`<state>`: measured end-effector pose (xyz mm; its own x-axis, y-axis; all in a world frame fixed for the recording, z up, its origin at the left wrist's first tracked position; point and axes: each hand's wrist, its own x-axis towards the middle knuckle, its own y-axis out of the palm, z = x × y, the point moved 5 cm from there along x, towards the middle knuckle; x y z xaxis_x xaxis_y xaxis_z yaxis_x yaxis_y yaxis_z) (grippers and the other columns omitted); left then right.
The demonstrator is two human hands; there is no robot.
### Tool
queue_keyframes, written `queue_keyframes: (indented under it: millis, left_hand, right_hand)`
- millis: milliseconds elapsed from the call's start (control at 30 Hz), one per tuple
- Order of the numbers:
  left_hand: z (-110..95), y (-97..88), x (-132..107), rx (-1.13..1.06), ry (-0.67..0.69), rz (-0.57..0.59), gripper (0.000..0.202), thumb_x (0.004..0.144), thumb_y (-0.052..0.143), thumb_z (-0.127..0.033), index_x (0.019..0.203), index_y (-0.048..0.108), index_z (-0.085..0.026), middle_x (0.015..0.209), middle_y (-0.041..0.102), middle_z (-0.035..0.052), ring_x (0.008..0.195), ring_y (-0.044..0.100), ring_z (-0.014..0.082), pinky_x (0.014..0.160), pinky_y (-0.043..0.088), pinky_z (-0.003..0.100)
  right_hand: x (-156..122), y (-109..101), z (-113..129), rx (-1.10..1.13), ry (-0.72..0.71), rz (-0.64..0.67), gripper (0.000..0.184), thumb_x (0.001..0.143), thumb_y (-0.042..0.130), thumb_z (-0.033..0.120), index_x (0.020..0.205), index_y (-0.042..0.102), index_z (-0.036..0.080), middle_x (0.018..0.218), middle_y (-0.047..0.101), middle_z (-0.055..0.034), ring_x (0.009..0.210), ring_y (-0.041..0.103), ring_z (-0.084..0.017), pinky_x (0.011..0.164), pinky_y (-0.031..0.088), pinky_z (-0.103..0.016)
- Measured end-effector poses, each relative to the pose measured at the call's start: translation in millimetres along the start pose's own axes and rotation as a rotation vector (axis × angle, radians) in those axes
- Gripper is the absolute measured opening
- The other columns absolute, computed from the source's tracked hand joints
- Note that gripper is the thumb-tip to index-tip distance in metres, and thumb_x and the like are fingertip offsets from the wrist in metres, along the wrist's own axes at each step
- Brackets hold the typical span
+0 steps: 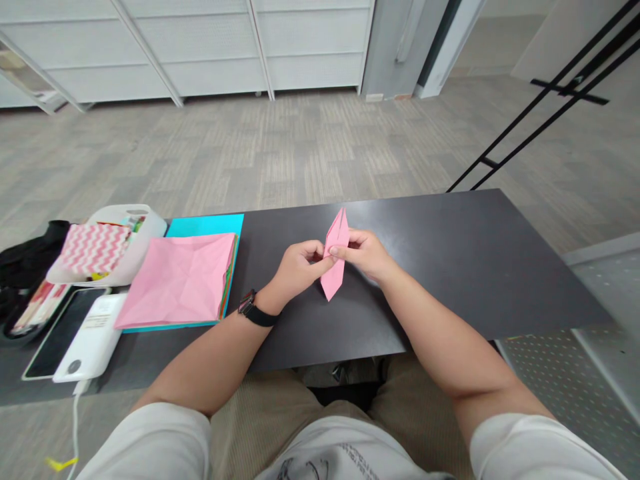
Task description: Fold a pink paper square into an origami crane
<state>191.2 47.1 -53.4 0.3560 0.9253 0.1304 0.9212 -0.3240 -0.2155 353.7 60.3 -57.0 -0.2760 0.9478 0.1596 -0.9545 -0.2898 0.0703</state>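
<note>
A folded piece of pink origami paper (332,283) is held up over the dark table, narrow and diamond-like, with a pointed lower end and a split-looking upper tip. My left hand (303,268) pinches its left edge between thumb and fingers. On the other side, my right hand (367,255) grips the paper with the thumb across its front and the fingers behind. Both thumbs come close together near the middle of the fold. The fingers behind the paper are partly hidden.
On the dark table (475,267), a stack of coloured paper topped by a creased pink sheet (175,277) lies at left. Beyond it are a white basket (150,230), a phone (60,333) and a white power bank (90,340) with a cable. A black metal frame (540,107) stands behind right.
</note>
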Motion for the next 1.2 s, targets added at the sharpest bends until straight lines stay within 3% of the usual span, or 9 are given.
queue_keyframes:
  millis: [267,433,767,967,1133,1200]
  left_hand:
    - [6.2,3.1,1.0,-0.038,-0.053,-0.018,0.047,0.088,0.079,-0.057,0.069,0.056,-0.02,0.067,0.056,-0.0023,0.063,0.048,0.0117,0.059,0.037,0.025]
    - [12.1,6.4,1.1,-0.032,-0.1,0.046,0.045,0.086,0.079,-0.053,0.067,0.055,-0.02,0.067,0.056,-0.0022,0.064,0.05,0.0121,0.062,0.042,0.026]
    - [24.0,10.9,2.2,-0.027,-0.188,0.12,0.042,0.081,0.081,-0.051,0.069,0.057,-0.019,0.066,0.055,-0.0032,0.061,0.048,0.0114,0.058,0.034,0.025]
    - [25.4,9.7,2.3,-0.021,-0.207,0.117,0.043,0.08,0.081,-0.053,0.069,0.059,-0.019,0.066,0.057,-0.0027,0.061,0.049,0.0115,0.058,0.034,0.024]
    - [24.5,10.5,1.9,-0.036,-0.217,0.12,0.046,0.08,0.083,-0.056,0.067,0.059,-0.019,0.064,0.055,-0.0031,0.059,0.047,0.0109,0.057,0.034,0.024]
    - [23.8,9.1,2.5,-0.061,-0.21,0.09,0.047,0.08,0.084,-0.056,0.066,0.059,-0.018,0.064,0.055,-0.0031,0.059,0.047,0.0106,0.058,0.034,0.024]
  right_hand:
    - [0.1,-1.0,-5.9,0.101,0.106,-0.108,0.04,0.066,0.099,0.057,0.08,0.084,0.023,0.092,0.078,-0.0033,0.084,0.07,-0.02,0.082,0.06,-0.037]
    - [-0.2,-3.8,-10.1,0.128,0.162,-0.138,0.043,0.065,0.099,0.06,0.08,0.084,0.022,0.089,0.079,-0.0042,0.085,0.072,-0.021,0.083,0.061,-0.037]
    - [5.0,-27.8,-16.8,0.173,0.213,-0.278,0.052,0.063,0.097,0.068,0.083,0.084,0.022,0.081,0.076,-0.0026,0.075,0.068,-0.017,0.075,0.06,-0.033]
    - [6.2,-34.6,-19.0,0.158,0.212,-0.293,0.052,0.064,0.097,0.069,0.085,0.084,0.022,0.083,0.076,-0.0035,0.077,0.068,-0.018,0.075,0.06,-0.033]
    - [6.8,-49.9,-20.1,0.206,0.183,-0.404,0.053,0.068,0.093,0.069,0.096,0.083,0.025,0.097,0.08,-0.0042,0.085,0.072,-0.018,0.078,0.062,-0.033]
    - [6.3,-49.3,-18.2,0.228,0.193,-0.381,0.056,0.072,0.09,0.071,0.105,0.082,0.027,0.104,0.08,-0.0038,0.089,0.073,-0.018,0.077,0.062,-0.032]
